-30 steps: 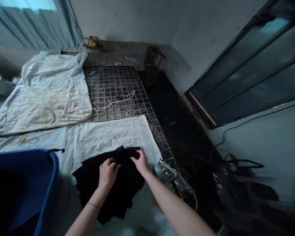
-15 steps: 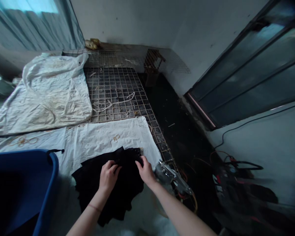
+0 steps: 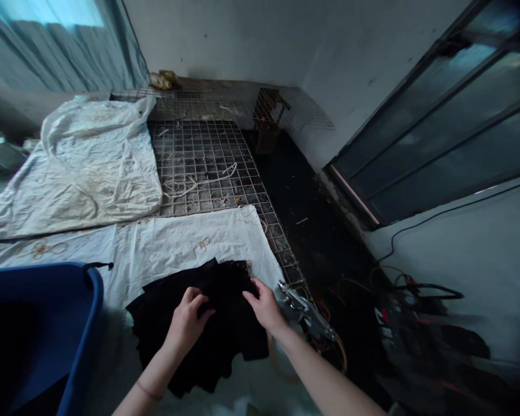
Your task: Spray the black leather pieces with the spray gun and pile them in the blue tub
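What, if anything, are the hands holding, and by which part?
The black fabric: the right hand appears to pinch it by its right edge. The left hand is at its upper middle; whether it grips cannot be told.

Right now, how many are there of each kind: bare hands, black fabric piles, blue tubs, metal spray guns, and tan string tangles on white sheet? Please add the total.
Bare hands: 2 (left hand, right hand)
Black fabric pile: 1
Blue tub: 1
Metal spray gun: 1
Tan string tangles: 2 (left tangle, right tangle)
Total: 7
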`<action>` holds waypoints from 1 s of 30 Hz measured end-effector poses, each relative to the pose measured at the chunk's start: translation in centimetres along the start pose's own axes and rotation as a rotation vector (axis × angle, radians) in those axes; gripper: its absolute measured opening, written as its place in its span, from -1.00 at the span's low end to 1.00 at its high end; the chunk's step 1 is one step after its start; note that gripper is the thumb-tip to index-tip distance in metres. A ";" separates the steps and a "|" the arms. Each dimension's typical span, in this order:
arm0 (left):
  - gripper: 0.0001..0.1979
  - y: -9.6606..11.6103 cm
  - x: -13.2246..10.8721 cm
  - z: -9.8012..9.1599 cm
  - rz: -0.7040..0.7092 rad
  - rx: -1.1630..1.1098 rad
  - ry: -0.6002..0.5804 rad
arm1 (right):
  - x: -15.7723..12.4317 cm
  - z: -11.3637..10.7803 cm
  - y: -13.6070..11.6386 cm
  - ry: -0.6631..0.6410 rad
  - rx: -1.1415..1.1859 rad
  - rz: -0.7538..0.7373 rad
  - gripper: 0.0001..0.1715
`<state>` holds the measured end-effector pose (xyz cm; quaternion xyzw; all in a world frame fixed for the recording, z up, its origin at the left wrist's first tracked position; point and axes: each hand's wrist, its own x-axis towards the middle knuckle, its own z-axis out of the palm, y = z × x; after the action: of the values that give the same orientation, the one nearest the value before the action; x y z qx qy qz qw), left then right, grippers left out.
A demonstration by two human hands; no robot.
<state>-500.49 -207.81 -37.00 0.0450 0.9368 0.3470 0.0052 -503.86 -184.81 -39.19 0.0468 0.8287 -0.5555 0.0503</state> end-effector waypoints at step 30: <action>-0.76 -0.9 1.2 1.7 -0.299 0.291 0.035 | 2.6 5.3 3.4 0.152 -0.338 0.198 -0.63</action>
<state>-501.69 -207.31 -38.87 -0.1001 0.9732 0.2041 0.0338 -505.83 -188.42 -44.65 0.1607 0.9028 -0.3960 0.0490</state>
